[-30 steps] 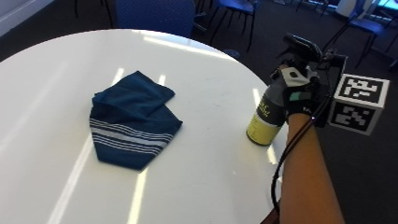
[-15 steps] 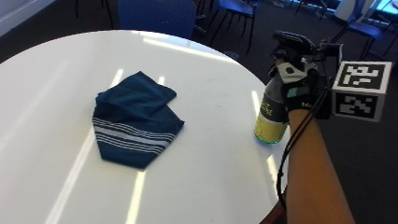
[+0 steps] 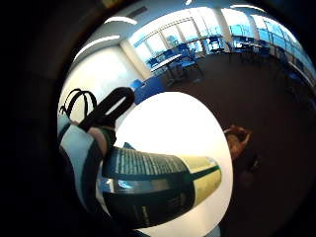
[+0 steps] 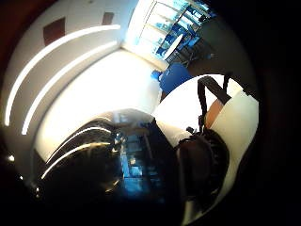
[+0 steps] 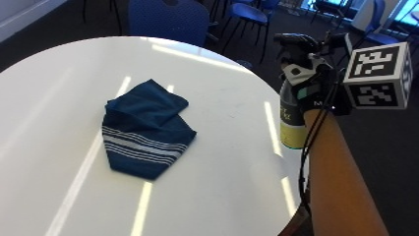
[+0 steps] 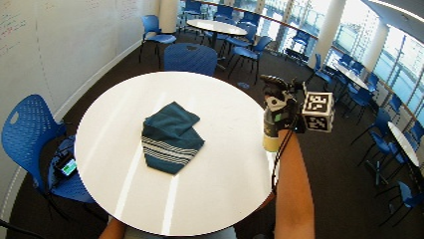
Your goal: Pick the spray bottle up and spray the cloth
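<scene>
A spray bottle [image 5: 291,123] with a dark body, yellow base and black trigger head is upright at the right edge of the round white table [image 5: 65,88]. My gloved right hand [image 5: 311,86] grips its neck from the right, fingers curled round it. Its base seems to hang just above the table edge. The bottle [image 3: 163,182] fills much of both palm views, dark and close [image 4: 136,165]. A dark blue cloth [image 5: 147,130] with white stripes lies crumpled in the table's middle, well left of the bottle. The wide outside view shows the same cloth [image 6: 171,137] and bottle [image 6: 270,132].
A blue chair [image 5: 170,19] stands against the table's far side and another [image 6: 30,129] at its left. More blue chairs and a second round table [image 6: 215,26] fill the room behind. White tabletop lies between cloth and bottle.
My hand has raised the bottle a little and brought it nearer the camera at the table's right edge. The cloth lies as before.
</scene>
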A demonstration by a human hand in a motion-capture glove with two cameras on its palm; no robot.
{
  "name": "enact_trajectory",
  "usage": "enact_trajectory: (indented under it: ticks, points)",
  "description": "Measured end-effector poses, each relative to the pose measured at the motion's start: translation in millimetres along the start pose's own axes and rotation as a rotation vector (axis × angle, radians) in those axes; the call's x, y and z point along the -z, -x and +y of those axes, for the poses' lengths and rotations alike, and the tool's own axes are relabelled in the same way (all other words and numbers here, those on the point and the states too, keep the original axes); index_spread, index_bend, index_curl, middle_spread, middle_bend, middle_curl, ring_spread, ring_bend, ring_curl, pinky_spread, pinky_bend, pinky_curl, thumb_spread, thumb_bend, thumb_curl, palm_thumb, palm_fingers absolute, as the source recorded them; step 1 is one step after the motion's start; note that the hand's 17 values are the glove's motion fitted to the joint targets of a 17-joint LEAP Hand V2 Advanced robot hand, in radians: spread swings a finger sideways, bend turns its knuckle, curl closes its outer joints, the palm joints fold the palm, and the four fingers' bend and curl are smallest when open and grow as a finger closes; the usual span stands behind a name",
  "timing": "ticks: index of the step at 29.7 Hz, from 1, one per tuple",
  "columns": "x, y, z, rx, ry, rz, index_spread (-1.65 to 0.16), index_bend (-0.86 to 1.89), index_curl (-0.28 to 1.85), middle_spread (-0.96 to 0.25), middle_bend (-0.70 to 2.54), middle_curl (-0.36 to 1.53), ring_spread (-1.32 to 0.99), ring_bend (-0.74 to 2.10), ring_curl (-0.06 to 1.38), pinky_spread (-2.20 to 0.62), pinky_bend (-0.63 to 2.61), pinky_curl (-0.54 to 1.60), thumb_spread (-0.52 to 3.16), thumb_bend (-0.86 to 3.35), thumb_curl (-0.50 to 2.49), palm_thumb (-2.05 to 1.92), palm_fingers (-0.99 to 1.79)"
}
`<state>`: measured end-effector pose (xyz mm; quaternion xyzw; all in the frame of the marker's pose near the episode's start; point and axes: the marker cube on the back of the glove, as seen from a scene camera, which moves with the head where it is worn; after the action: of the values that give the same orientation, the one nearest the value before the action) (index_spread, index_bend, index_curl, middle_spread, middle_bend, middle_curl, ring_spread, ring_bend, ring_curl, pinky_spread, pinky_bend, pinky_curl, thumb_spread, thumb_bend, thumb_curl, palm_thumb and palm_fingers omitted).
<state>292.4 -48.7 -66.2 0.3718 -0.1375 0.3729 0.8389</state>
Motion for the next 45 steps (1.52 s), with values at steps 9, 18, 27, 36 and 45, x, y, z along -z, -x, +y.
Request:
enact_trajectory:
  ticks: [9, 18, 27, 36, 45]
  points:
    - [-16, 11, 1, 0.070, 0.099, 0.142, -0.23, 0.39, 0.53, -0.15, 0.52, 0.48, -0.16, 0.53, 0.43, -0.14, 0.32, 0.37, 0.44, -0.03, 0.79, 0.85, 1.34]
    - [-35, 24, 10, 0.165, 0.144, 0.306, -0.22, 0.39, 0.54, -0.14, 0.52, 0.48, -0.15, 0.54, 0.43, -0.13, 0.31, 0.37, 0.44, -0.03, 0.80, 0.85, 1.34]
    - [-52, 37, 16, 0.270, 0.175, 0.455, -0.22, 0.38, 0.54, -0.14, 0.52, 0.48, -0.15, 0.54, 0.43, -0.13, 0.31, 0.37, 0.44, -0.03, 0.80, 0.85, 1.34]
    - [-68, 47, 26, 0.421, 0.200, 0.624, -0.22, 0.38, 0.55, -0.13, 0.52, 0.48, -0.15, 0.54, 0.43, -0.14, 0.31, 0.37, 0.43, -0.03, 0.80, 0.84, 1.34]
    - [-80, 61, 43, 0.560, 0.218, 0.709, -0.22, 0.38, 0.55, -0.13, 0.51, 0.48, -0.15, 0.54, 0.42, -0.15, 0.32, 0.38, 0.43, -0.03, 0.81, 0.85, 1.35]
